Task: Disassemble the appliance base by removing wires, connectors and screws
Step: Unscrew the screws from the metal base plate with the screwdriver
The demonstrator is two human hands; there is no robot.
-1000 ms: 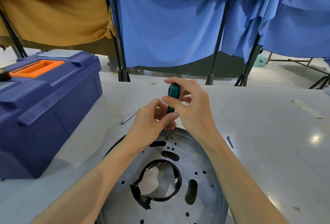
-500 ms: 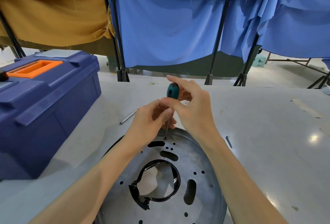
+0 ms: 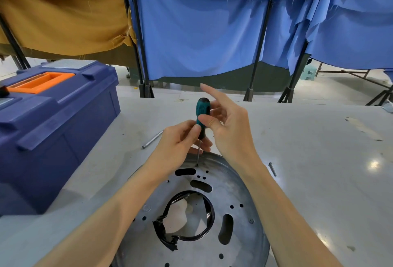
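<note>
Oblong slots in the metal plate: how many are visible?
3 slots: one near the screwdriver tip, one just below it, one right of the central hole. Forearms may hide others.

Your pale grey table (image 3: 319,160) had a dark blue toolbox (image 3: 53,130) with an orange handle (image 3: 40,80) on its left side – a short metal rod (image 3: 153,139) lay near it. Behind it, blue curtains (image 3: 202,32) and mustard cloth (image 3: 63,15) hung on black stands (image 3: 258,47) – a small green stool (image 3: 308,73) stood far back right.
</note>
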